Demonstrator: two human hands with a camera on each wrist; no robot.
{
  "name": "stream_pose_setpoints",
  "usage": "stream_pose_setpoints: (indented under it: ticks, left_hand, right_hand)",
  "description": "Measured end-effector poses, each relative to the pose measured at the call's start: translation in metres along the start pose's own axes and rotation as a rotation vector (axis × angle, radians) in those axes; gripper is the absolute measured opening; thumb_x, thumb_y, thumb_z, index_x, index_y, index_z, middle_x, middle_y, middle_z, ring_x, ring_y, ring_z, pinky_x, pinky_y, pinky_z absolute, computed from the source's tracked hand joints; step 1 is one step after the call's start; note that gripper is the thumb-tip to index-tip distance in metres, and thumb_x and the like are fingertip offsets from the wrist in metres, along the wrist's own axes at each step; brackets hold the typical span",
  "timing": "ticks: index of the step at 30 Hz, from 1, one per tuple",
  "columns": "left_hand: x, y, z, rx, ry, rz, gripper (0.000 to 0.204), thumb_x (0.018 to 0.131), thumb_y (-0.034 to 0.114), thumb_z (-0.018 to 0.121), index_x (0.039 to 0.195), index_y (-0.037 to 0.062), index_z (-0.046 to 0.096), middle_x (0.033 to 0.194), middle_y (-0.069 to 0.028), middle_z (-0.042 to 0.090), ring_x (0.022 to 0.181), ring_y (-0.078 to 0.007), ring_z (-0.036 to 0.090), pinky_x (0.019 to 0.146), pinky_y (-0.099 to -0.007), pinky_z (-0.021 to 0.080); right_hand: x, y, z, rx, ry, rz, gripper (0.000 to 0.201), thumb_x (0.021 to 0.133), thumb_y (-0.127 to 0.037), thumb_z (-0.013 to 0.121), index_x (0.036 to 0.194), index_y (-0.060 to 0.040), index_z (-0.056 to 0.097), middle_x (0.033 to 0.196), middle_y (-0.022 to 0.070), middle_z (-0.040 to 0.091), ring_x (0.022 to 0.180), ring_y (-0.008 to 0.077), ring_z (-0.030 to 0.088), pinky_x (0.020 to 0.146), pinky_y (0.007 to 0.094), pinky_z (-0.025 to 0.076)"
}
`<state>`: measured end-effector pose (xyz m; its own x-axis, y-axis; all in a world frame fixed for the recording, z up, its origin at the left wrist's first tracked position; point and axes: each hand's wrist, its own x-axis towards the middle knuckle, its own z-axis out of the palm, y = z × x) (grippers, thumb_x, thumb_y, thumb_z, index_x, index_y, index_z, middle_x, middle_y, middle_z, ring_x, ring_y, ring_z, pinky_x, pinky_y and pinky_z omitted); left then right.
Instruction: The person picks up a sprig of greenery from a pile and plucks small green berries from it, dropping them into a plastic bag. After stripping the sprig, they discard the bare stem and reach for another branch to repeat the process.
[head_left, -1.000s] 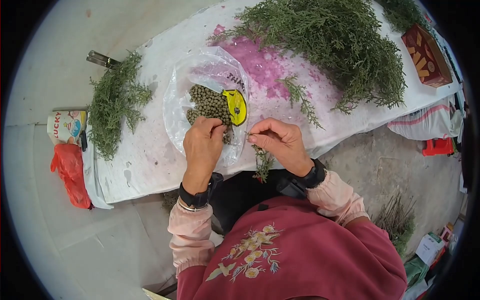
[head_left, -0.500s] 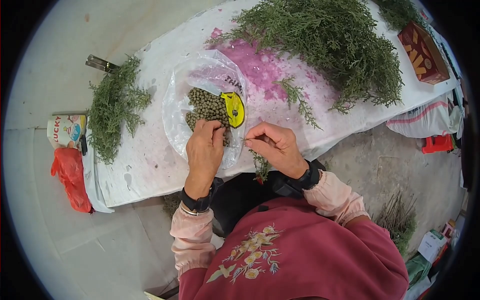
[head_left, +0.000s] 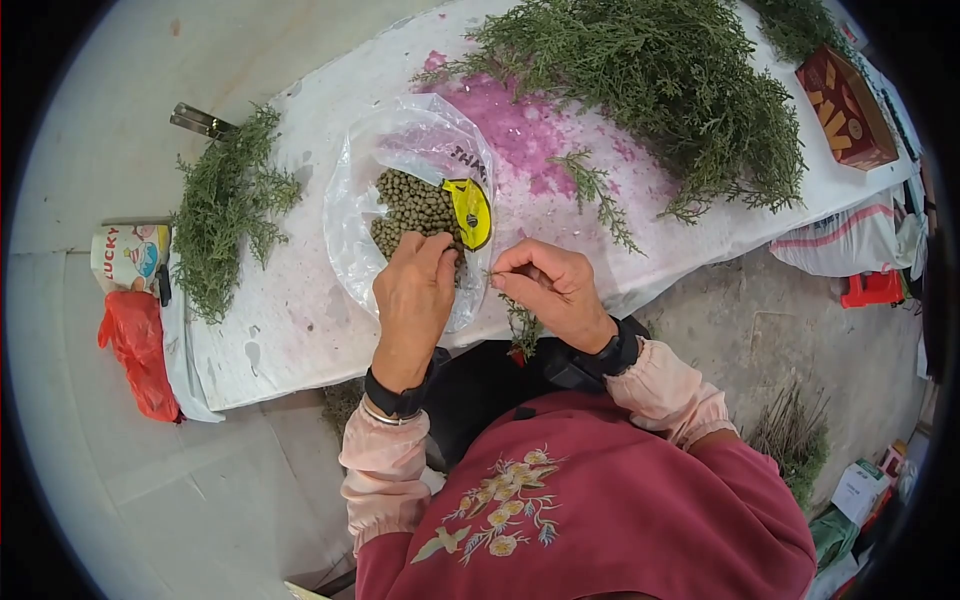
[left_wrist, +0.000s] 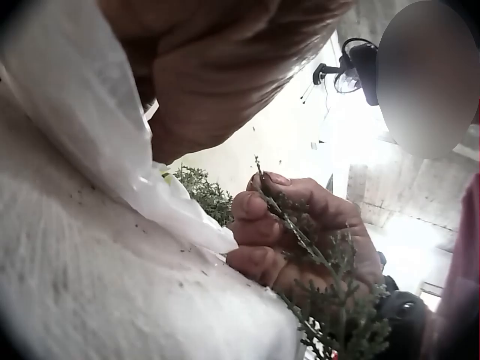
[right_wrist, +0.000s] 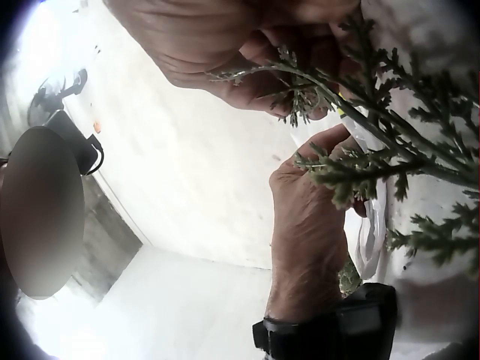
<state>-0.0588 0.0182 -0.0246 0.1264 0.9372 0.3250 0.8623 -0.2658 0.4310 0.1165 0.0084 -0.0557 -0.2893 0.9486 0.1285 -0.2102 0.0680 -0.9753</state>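
Observation:
A clear plastic bag [head_left: 345, 225] holds many small brownish-green beads [head_left: 405, 198] beside a yellow label [head_left: 470, 212]. My left hand [head_left: 412, 300] is over the near side of the beads with bent fingers; its fingertips are partly hidden, so whether they pinch anything cannot be told. Just right of the bag, my right hand [head_left: 560, 295] pinches the thin stem of a green sprig [head_left: 522, 325] between thumb and forefinger. The sprig hangs below that hand. In the left wrist view, the sprig [left_wrist: 345, 300] crosses in front of the right hand [left_wrist: 319, 232].
A large heap of green branches [head_left: 650, 90] lies at the back right, near a red box [head_left: 848, 108]. One loose sprig [head_left: 600, 200] lies right of the bag. More greenery [head_left: 230, 215] and metal tongs-like piece [head_left: 203, 121] are at the left. A red bag [head_left: 140, 350] hangs at the left edge.
My right hand has shifted slightly left with the sprig, close to the bag's edge. My left hand stays at the beads with little movement.

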Motion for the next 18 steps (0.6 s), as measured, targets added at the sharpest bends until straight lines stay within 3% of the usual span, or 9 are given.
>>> stream_pose_setpoints:
  ticks: [2, 5, 7, 10, 13, 18]
  left_hand:
    - [0.000, -0.001, -0.001, -0.007, -0.007, 0.004, 0.010, 0.077, 0.006, 0.062, 0.087, 0.0023, 0.063, 0.073, -0.0116, 0.054, 0.064, -0.0310, 0.056, 0.056, -0.0362, 0.045]
    - [-0.004, -0.005, -0.003, -0.146, -0.022, -0.090, 0.012, 0.080, 0.005, 0.061, 0.091, 0.0005, 0.064, 0.073, -0.0083, 0.055, 0.061, -0.0172, 0.055, 0.055, -0.0282, 0.043]
    - [-0.007, -0.004, -0.005, -0.202, 0.032, -0.116, 0.012, 0.081, 0.006, 0.061, 0.090, 0.0005, 0.064, 0.074, -0.0087, 0.056, 0.060, -0.0175, 0.055, 0.054, -0.0287, 0.043]
    - [-0.011, 0.004, -0.012, -0.312, 0.144, -0.166, 0.012, 0.082, 0.008, 0.061, 0.090, 0.0003, 0.064, 0.075, -0.0097, 0.059, 0.059, -0.0179, 0.055, 0.051, -0.0297, 0.043]
    - [-0.022, 0.011, -0.017, -1.005, 0.156, -0.517, 0.012, 0.083, 0.006, 0.061, 0.092, -0.0018, 0.065, 0.080, -0.0091, 0.062, 0.059, -0.0113, 0.052, 0.050, -0.0257, 0.042]
    - [-0.029, 0.022, 0.000, -1.418, 0.021, -0.706, 0.015, 0.085, 0.005, 0.055, 0.095, -0.0044, 0.062, 0.081, -0.0095, 0.060, 0.059, -0.0116, 0.050, 0.051, -0.0232, 0.040]
  right_hand:
    - [0.000, 0.000, 0.000, -0.005, -0.004, -0.007, 0.006, 0.084, -0.003, 0.061, 0.090, -0.0015, 0.060, 0.075, -0.0064, 0.054, 0.061, -0.0023, 0.041, 0.053, 0.0144, 0.032]
    - [0.000, -0.002, 0.000, -0.002, 0.009, 0.008, 0.006, 0.082, -0.003, 0.062, 0.088, -0.0013, 0.060, 0.073, -0.0035, 0.056, 0.063, 0.0006, 0.046, 0.055, 0.0167, 0.037]
    - [0.001, -0.002, 0.000, -0.002, 0.014, 0.017, 0.007, 0.081, -0.003, 0.062, 0.087, -0.0013, 0.060, 0.072, -0.0021, 0.056, 0.064, 0.0020, 0.048, 0.056, 0.0179, 0.039]
    - [0.001, -0.002, 0.001, 0.053, 0.014, 0.027, 0.006, 0.084, -0.002, 0.060, 0.090, -0.0014, 0.060, 0.076, -0.0064, 0.054, 0.063, -0.0019, 0.042, 0.055, 0.0144, 0.033]
    - [0.002, 0.000, 0.005, 0.095, 0.050, 0.029, 0.007, 0.084, -0.002, 0.060, 0.091, -0.0012, 0.060, 0.076, -0.0061, 0.055, 0.064, -0.0014, 0.043, 0.056, 0.0146, 0.034]
    - [0.001, 0.004, 0.006, 0.075, 0.063, 0.013, 0.007, 0.085, -0.002, 0.059, 0.092, -0.0005, 0.059, 0.078, -0.0052, 0.055, 0.067, -0.0007, 0.045, 0.058, 0.0151, 0.036]
